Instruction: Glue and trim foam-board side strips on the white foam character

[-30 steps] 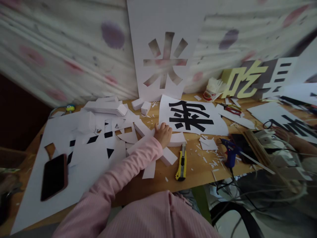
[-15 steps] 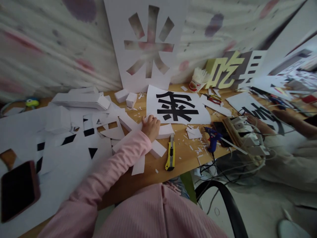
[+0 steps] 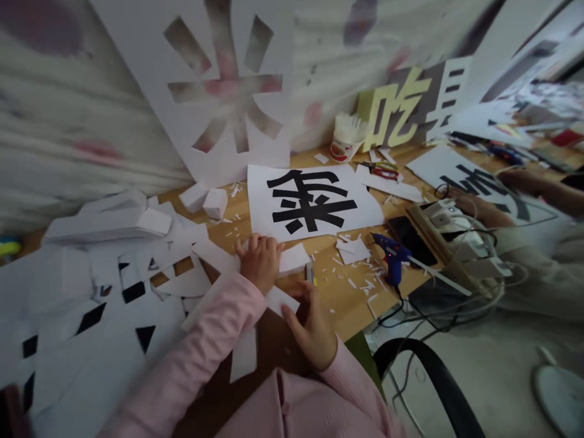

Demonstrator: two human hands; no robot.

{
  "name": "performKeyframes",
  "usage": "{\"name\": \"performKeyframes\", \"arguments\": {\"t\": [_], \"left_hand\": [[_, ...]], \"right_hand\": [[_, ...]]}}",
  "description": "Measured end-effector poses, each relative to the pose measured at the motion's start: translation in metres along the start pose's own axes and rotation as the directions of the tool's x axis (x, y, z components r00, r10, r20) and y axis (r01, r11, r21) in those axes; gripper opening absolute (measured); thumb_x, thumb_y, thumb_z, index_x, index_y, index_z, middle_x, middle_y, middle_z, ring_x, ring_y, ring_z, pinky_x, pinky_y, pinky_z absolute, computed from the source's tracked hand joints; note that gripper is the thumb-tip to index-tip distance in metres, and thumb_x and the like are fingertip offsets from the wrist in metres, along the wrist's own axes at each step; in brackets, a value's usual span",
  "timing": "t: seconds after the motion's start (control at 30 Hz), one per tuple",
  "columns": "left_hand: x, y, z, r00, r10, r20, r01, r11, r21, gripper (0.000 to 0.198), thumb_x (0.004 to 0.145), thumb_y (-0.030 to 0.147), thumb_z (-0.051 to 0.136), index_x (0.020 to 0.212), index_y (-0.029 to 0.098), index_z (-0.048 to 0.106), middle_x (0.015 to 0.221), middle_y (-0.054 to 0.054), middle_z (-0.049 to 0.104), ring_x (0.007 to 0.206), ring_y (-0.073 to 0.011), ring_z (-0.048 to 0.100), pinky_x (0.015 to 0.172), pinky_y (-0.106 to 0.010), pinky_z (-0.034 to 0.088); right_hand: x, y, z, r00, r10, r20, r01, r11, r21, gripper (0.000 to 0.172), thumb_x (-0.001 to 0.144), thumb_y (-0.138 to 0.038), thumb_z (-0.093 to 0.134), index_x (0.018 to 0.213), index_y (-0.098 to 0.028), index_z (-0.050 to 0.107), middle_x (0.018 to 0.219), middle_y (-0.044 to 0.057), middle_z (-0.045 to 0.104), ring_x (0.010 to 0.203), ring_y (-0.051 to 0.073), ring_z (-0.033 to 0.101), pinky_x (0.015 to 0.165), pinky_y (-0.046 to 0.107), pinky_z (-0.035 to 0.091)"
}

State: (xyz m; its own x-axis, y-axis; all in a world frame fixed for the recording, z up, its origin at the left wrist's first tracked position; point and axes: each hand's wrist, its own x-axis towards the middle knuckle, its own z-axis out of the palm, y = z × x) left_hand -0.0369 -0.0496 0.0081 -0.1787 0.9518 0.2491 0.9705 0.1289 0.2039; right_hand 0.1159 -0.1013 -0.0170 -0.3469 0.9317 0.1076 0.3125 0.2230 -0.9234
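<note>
My left hand [image 3: 259, 265] rests with bent fingers on the middle of a white foam-board shape [image 3: 294, 260] made of several box-like arms, and grips it from above. My right hand [image 3: 314, 325] is beside the shape's lower right arm [image 3: 280, 300], thumb and forefinger apart. Whether its thumb touches that arm I cannot tell. Most of a yellow utility knife [image 3: 311, 275] is hidden behind my right hand; only its blade end shows. Beyond my hands lies a white sheet printed with a black character [image 3: 314, 204].
A blue glue gun [image 3: 391, 255] and a power strip in a wooden holder [image 3: 422, 228] lie to the right. Scissors [image 3: 383, 170] and a paper cup [image 3: 345, 143] stand farther back. White offcuts cover the left side. At right, another person's hand [image 3: 474, 204] touches a printed sheet.
My right hand has come into view and reached the foam-board shape, covering most of the knife. My left hand stays on the shape. The view has shifted and tilted.
</note>
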Motion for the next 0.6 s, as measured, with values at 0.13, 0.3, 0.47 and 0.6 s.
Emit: {"name": "performKeyframes", "arguments": {"t": [0.13, 0.3, 0.47, 0.6], "left_hand": [[0.002, 0.001, -0.002, 0.999, -0.015, 0.029, 0.014, 0.999, 0.045, 0.026, 0.097, 0.032, 0.037, 0.089, 0.019, 0.058, 0.093, -0.009, 0.069, 0.110, -0.0313, 0.049, 0.098, -0.059, 0.020], [0.003, 0.003, -0.002, 0.997, -0.002, 0.077, -0.004, 0.997, 0.075, 0.028, 0.096, 0.035, 0.041, 0.085, 0.018, 0.061, 0.086, -0.007, 0.071, 0.110, -0.0312, 0.049, 0.098, -0.054, 0.020], [0.006, 0.005, -0.003, 0.995, 0.046, 0.085, -0.055, 0.993, 0.105, 0.029, 0.096, 0.032, 0.038, 0.085, 0.019, 0.061, 0.087, -0.006, 0.070, 0.109, -0.0312, 0.050, 0.098, -0.054, 0.022], [0.007, 0.002, -0.002, 0.997, 0.083, 0.004, -0.083, 0.993, 0.083, 0.022, 0.094, 0.031, 0.043, 0.092, 0.018, 0.061, 0.088, -0.007, 0.071, 0.103, -0.0285, 0.054, 0.096, -0.052, 0.030]], "right_hand": [[0.008, -0.006, -0.004, 0.977, 0.197, 0.082, -0.185, 0.973, -0.135, 0.044, 0.085, -0.031, 0.062, 0.123, -0.016, 0.044, 0.090, 0.009, 0.070, 0.080, 0.024, 0.067, 0.071, 0.037, 0.052], [0.020, -0.015, -0.015, 0.948, 0.289, 0.133, -0.270, 0.952, -0.146, 0.027, 0.081, -0.022, 0.066, 0.106, -0.020, 0.054, 0.087, 0.003, 0.071, 0.081, 0.022, 0.067, 0.070, 0.032, 0.049], [0.026, -0.014, -0.019, 0.917, 0.345, 0.201, -0.317, 0.935, -0.159, 0.027, 0.077, -0.023, 0.070, 0.101, -0.020, 0.058, 0.087, 0.000, 0.072, 0.081, 0.020, 0.067, 0.070, 0.030, 0.046], [0.034, -0.017, -0.024, 0.873, 0.379, 0.307, -0.307, 0.916, -0.258, 0.018, 0.081, -0.029, 0.067, 0.097, -0.023, 0.065, 0.088, 0.000, 0.072, 0.082, 0.022, 0.067, 0.068, 0.031, 0.043]]}}
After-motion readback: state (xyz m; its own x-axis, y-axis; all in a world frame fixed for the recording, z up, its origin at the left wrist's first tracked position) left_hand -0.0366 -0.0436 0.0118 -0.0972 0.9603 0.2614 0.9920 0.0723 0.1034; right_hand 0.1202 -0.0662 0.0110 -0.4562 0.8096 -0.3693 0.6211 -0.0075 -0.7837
